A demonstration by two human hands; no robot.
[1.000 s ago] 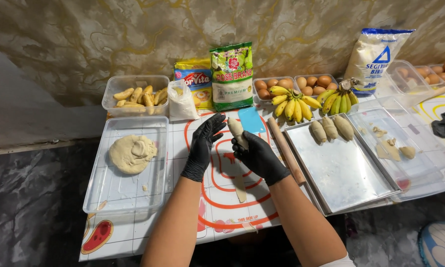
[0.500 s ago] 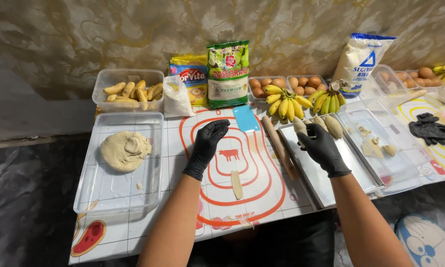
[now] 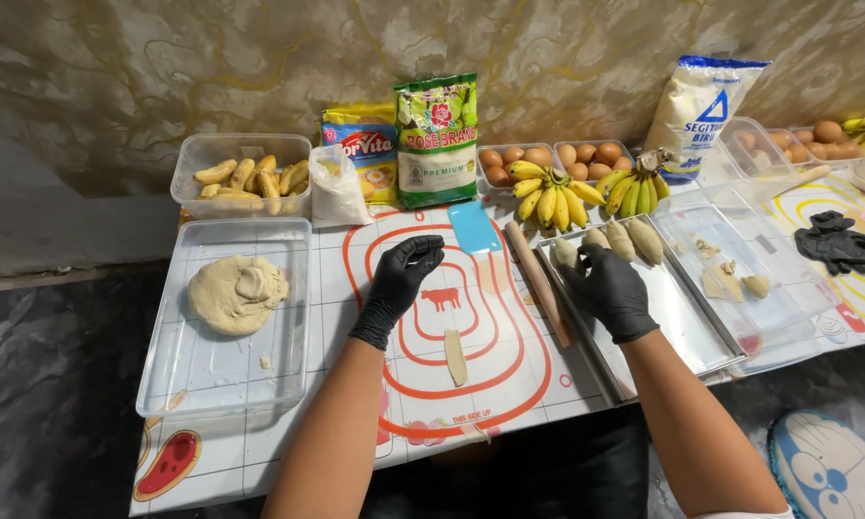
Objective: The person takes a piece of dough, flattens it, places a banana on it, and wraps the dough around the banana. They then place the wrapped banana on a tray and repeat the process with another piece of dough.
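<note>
On the white rolling mat (image 3: pixel 509 384) with its red-orange concentric rings, a thin pale strip of dough (image 3: pixel 455 358) lies flat, soft-edged and slightly curved, near the mat's middle and apart from both hands. Left hand (image 3: pixel 402 282), in a matte black glove, hovers over the rings above the strip; fingers curled loosely together, holding nothing. Right hand (image 3: pixel 609 286), gloved likewise, sits at the near-left corner of the shiny metal tray (image 3: pixel 682 327); its fingertips pinch a dough-wrapped piece (image 3: pixel 566 253), pale, smooth, oblong. Three more wrapped pieces (image 3: pixel 624 240) lie side by side just beyond it, near the tray's far edge. A wooden rolling pin (image 3: pixel 538 282) lies along the gap between mat and tray, just beside the right hand. A light blue plastic scraper (image 3: pixel 475 227) rests at the mat's far edge.

Left of the mat, a clear plastic tray (image 3: pixel 173 375) holds a rumpled dough mound (image 3: pixel 236 293); behind it, a clear tub of peeled bananas (image 3: pixel 245 177). Along the wall: flour bags (image 3: pixel 437 142), brown eggs (image 3: pixel 548 155), yellow banana bunches (image 3: pixel 586 190). Most of the metal tray's surface is bare; the mat's near half is open apart from the strip.
</note>
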